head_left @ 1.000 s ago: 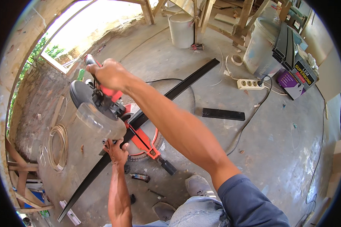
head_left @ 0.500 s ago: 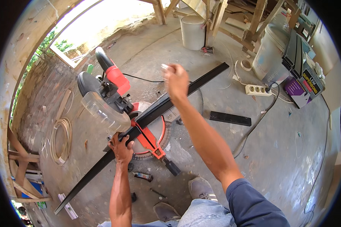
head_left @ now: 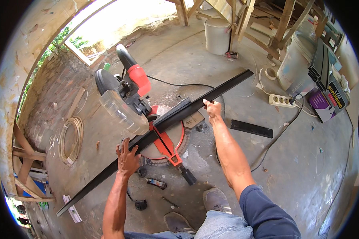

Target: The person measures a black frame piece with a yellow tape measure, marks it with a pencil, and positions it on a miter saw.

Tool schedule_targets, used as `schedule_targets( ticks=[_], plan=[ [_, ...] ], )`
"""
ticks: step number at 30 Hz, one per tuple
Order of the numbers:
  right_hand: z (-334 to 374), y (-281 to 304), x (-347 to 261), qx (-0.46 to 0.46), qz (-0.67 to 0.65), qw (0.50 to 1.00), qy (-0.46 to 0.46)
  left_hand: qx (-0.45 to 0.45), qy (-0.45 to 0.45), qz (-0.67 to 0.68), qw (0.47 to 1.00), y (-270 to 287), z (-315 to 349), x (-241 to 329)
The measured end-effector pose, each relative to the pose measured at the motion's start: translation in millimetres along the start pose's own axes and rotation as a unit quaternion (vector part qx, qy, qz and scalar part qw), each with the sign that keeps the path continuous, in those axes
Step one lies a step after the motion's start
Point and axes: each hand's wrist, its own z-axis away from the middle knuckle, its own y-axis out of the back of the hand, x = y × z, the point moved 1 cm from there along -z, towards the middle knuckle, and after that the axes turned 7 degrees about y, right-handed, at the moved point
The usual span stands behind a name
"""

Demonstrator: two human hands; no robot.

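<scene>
A long black bar [head_left: 223, 87] lies slantwise across the red and grey base of a miter saw [head_left: 162, 144]. My left hand [head_left: 127, 158] grips the bar just left of the saw's slot, its fingers over the bar. My right hand [head_left: 213, 110] is closed at the bar's near edge, right of the base, thumb uppermost. The saw head, with a red and black handle [head_left: 139, 77] and a clear blade guard [head_left: 123, 113], is raised behind the bar. Whether a small white thing is still in my right fingers cannot be made out.
A short black offcut [head_left: 252, 128] lies on the floor to the right, near a white power strip [head_left: 282, 100] and its cable. Coiled hose [head_left: 70, 141] lies at left. A small tube [head_left: 156, 183] and a tape measure [head_left: 141, 204] lie near my shoes. A white bucket [head_left: 217, 36] stands behind.
My right hand, raised and blurred above the bar with something small and white at its fingertips, has come down onto the bar. My left hand stays on the bar. The view has shifted slightly.
</scene>
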Motion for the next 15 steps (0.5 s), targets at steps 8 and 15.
schedule_targets(
  ticks=[8, 15],
  plan=[
    [53, 52, -62, -0.044, -0.145, 0.988, 0.016, -0.023, -0.106, -0.082, 0.991, 4, 2, -29],
    [124, 100, -96, -0.103, -0.228, 0.963, 0.103, -0.069, -0.193, -0.105, 0.973, 10, -9, -9]
  ],
)
